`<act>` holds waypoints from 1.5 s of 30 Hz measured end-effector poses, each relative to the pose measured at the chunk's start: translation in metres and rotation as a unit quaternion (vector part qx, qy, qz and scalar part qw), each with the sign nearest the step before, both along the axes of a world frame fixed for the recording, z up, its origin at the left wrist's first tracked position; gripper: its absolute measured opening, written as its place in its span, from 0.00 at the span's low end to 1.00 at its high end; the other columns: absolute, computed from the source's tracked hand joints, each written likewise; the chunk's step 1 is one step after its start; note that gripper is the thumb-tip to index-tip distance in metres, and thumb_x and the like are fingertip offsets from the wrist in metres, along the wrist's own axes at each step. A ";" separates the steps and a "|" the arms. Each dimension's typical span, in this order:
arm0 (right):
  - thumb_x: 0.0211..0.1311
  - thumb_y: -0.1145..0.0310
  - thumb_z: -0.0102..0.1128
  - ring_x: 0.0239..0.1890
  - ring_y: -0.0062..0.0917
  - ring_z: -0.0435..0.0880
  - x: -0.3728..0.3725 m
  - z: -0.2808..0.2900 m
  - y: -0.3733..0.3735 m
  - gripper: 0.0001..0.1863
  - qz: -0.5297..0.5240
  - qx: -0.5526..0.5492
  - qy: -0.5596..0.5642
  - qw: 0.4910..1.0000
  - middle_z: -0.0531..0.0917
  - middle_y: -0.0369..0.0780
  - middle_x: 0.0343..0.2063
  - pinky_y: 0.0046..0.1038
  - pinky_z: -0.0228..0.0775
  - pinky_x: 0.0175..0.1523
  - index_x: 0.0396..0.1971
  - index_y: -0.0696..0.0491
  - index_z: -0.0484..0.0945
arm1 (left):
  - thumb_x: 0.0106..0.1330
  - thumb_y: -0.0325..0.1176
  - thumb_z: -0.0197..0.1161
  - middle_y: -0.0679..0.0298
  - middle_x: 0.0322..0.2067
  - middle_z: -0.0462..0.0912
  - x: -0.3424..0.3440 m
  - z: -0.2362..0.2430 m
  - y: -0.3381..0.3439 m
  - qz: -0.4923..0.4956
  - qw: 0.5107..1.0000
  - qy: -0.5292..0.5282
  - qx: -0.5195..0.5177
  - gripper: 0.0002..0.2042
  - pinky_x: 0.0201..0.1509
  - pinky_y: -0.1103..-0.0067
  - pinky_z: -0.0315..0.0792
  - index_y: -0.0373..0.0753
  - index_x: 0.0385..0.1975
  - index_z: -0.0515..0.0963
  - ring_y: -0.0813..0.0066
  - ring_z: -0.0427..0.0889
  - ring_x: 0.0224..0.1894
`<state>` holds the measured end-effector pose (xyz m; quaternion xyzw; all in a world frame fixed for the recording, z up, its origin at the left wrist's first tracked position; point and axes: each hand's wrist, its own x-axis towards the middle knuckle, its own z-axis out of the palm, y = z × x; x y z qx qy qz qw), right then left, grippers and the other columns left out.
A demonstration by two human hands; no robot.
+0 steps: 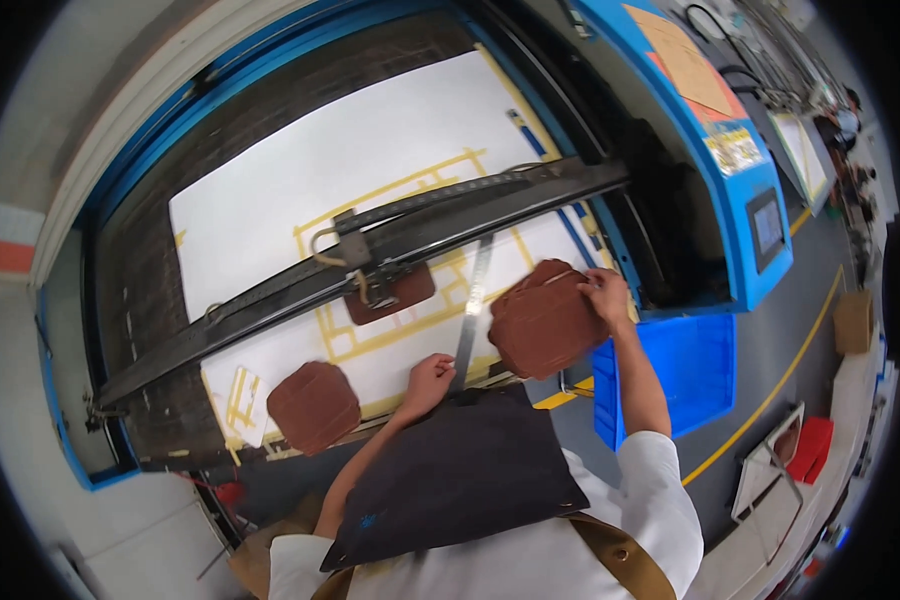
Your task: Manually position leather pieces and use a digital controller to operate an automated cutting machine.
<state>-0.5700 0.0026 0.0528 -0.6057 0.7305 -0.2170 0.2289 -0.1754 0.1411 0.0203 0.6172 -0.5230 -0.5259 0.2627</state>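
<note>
My right hand (608, 295) grips the upper right edge of a large stack of brown cut pieces (542, 320) on the machine's white-covered bed (270, 200). My left hand (428, 385) has its fingers curled beside a metal strip (474, 300); whether they hold anything is unclear. A smaller brown stack (313, 405) lies left of that hand. Above both hands, a black gantry with a tool head (355, 250) crosses the bed, with a brown piece (395, 295) beneath it. Yellow tape lines mark the sheet.
A blue machine housing with a screen (766, 230) stands at the right, above a blue plastic bin (675, 375). Farther right are a cardboard box (852, 320), a red item (810, 450) and a distant person (845, 130). A dark apron covers my front.
</note>
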 end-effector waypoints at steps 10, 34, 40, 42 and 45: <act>0.60 0.75 0.64 0.35 0.32 0.86 0.056 0.109 0.029 0.06 0.042 -0.120 -0.121 0.984 0.86 0.45 0.34 0.26 0.76 0.42 0.36 0.59 0.84 | 0.60 0.29 0.65 0.57 0.34 0.85 0.002 0.022 -0.003 0.012 0.999 0.003 0.035 0.13 0.45 0.75 0.77 0.32 0.44 0.79 0.69 0.84 0.37; 0.67 0.70 0.61 0.25 0.10 0.66 0.177 0.111 0.030 0.08 0.190 -0.001 -0.307 0.933 0.73 0.28 0.20 0.16 0.62 0.31 0.40 0.58 0.81 | 0.68 0.36 0.61 0.66 0.51 0.79 0.010 0.056 -0.007 0.153 0.837 0.496 0.175 0.20 0.56 0.75 0.72 0.36 0.58 0.72 0.77 0.78 0.51; 0.59 0.68 0.68 0.23 0.11 0.62 0.199 0.051 0.025 0.14 0.166 0.087 -0.284 0.940 0.68 0.25 0.18 0.17 0.57 0.27 0.39 0.62 0.82 | 0.72 0.42 0.57 0.66 0.39 0.84 0.013 0.018 0.017 0.278 0.911 0.296 0.071 0.18 0.47 0.78 0.73 0.31 0.46 0.79 0.78 0.80 0.40; 0.59 0.68 0.68 0.22 0.12 0.62 0.204 0.018 0.032 0.13 0.162 0.086 -0.295 0.938 0.68 0.26 0.18 0.17 0.57 0.26 0.39 0.62 0.82 | 0.72 0.43 0.57 0.65 0.36 0.84 0.017 0.018 0.023 0.324 0.910 0.253 0.050 0.19 0.45 0.78 0.73 0.30 0.44 0.80 0.79 0.79 0.39; 0.61 0.67 0.66 0.21 0.13 0.64 0.219 -0.004 0.047 0.11 0.157 0.120 -0.269 0.943 0.71 0.29 0.17 0.20 0.58 0.25 0.33 0.61 0.81 | 0.72 0.46 0.55 0.57 0.33 0.85 0.026 0.012 0.032 0.366 0.921 0.133 0.005 0.20 0.42 0.73 0.73 0.31 0.41 0.79 0.70 0.82 0.36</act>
